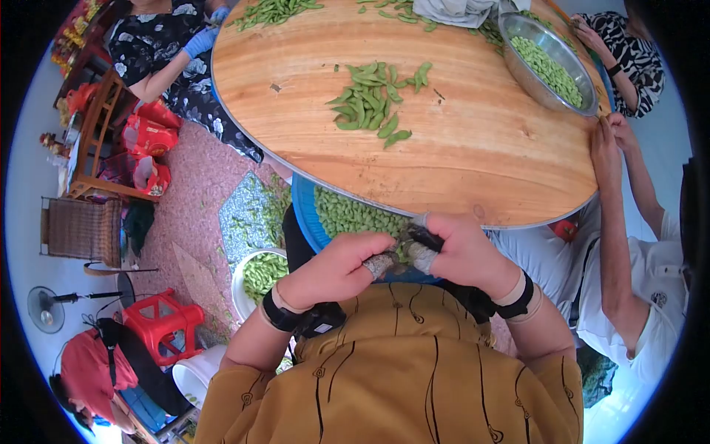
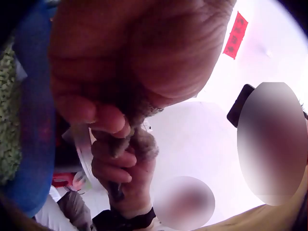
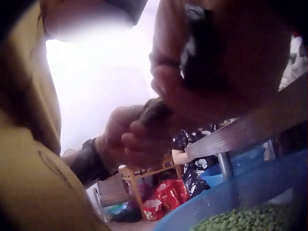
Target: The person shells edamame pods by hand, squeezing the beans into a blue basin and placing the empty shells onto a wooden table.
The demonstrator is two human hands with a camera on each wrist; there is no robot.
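The left hand [image 1: 336, 268] and the right hand [image 1: 458, 251] meet just below the edge of the round wooden table [image 1: 473, 163], fingertips together and curled on a small pod [image 1: 403, 248] pinched between them; the pod itself is mostly hidden by the taped fingers [image 1: 380, 264]. Directly under the hands sits a blue basin [image 1: 305, 214] filled with shelled green beans [image 1: 351, 214]. On the table lie a pile of pods [image 1: 370, 100] and a metal bowl [image 1: 518, 66] of beans.

Smooth varnished wooden table [image 1: 473, 163], shiny metal bowl [image 1: 518, 70], glossy blue plastic basin [image 1: 305, 214], red plastic stool [image 1: 159, 320]
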